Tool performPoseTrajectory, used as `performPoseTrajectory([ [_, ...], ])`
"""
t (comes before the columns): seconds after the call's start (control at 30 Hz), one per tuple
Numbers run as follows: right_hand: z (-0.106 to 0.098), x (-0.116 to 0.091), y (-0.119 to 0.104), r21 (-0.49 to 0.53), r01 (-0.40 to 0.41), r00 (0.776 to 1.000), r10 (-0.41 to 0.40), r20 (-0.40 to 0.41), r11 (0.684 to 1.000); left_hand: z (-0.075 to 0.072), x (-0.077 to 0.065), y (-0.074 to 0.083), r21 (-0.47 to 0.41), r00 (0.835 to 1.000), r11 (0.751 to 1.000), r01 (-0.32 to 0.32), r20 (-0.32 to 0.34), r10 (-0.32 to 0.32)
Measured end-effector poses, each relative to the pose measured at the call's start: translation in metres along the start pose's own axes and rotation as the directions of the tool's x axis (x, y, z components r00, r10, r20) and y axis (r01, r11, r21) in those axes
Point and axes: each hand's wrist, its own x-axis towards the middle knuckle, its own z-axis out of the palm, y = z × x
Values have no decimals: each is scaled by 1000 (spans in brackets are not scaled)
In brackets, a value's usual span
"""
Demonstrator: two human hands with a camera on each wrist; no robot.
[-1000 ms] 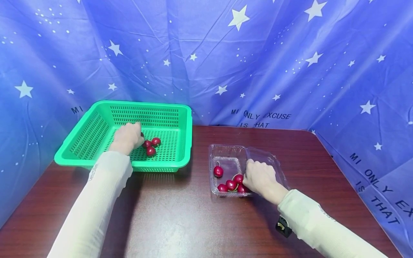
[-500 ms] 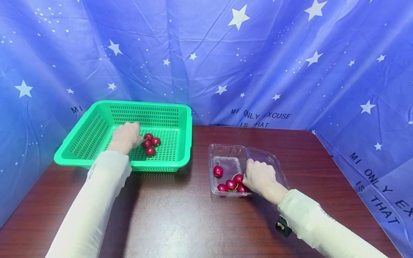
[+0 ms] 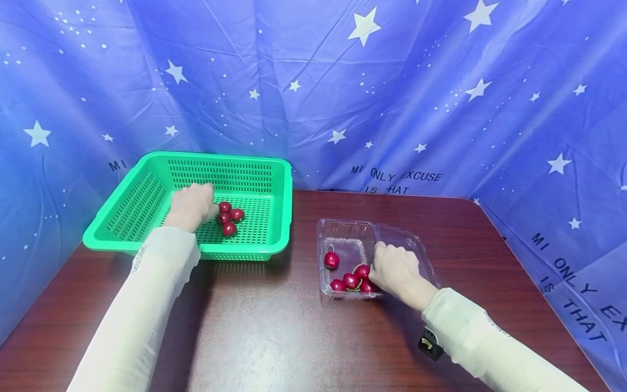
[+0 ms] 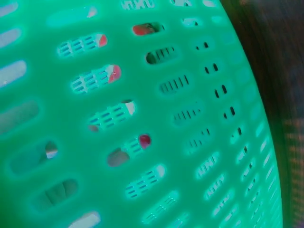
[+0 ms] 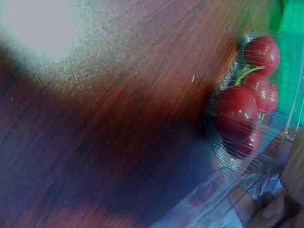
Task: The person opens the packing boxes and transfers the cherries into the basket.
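In the head view, my left hand (image 3: 192, 206) is inside the green plastic basket (image 3: 254, 249), beside several red cherries (image 3: 229, 228) on its slotted floor. Its fingertips point down and are hidden, so whether they pinch a cherry does not show. Through the slots of the basket wall (image 4: 156, 102), the left wrist view gives only bits of cherry and hand. My right hand (image 3: 395, 271) grips the right edge of a clear plastic container (image 3: 320, 245), where its lid joins. Several stemmed cherries (image 3: 350, 281) lie in that container; curled fingers (image 5: 273, 206) show at its edge in the right wrist view.
The clear lid (image 3: 406, 239) lies folded out to the right, partly behind my right hand. Basket and container stand apart on a dark red-brown wooden table (image 3: 274, 326). A blue star-printed curtain (image 3: 303, 81) hangs behind and along both sides.
My left hand has shifted slightly left from the cherries. One cherry, partly hidden by it a second ago, now shows whole on the basket floor. The right hand and container keep their place.
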Motion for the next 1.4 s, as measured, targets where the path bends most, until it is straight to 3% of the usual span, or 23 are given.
performPoseTrajectory([
  [0.37, 0, 1, 0, -2, 2, 1000, -2, 4, 1000, -10, 1, 18, 11, 997, 998, -67, -45, 67],
  [0.7, 0, 0, 1, -2, 3, 1000, -3, -6, 1000, -12, 4, 24, -17, 997, 997, -69, -35, 69],
  [0.93, 0, 0, 1, -4, 5, 1000, -5, -1, 1000, -14, 3, 32, -61, 989, 994, -92, -117, 85],
  [1.13, 0, 0, 0, -8, 6, 1000, -6, -4, 1000, -17, 2, 50, -12, 968, 984, -178, -183, 173],
  [1.4, -1, 0, -1, -6, 10, 1000, -10, -4, 1000, -14, -3, 83, 99, 918, 948, -304, -234, 319],
])
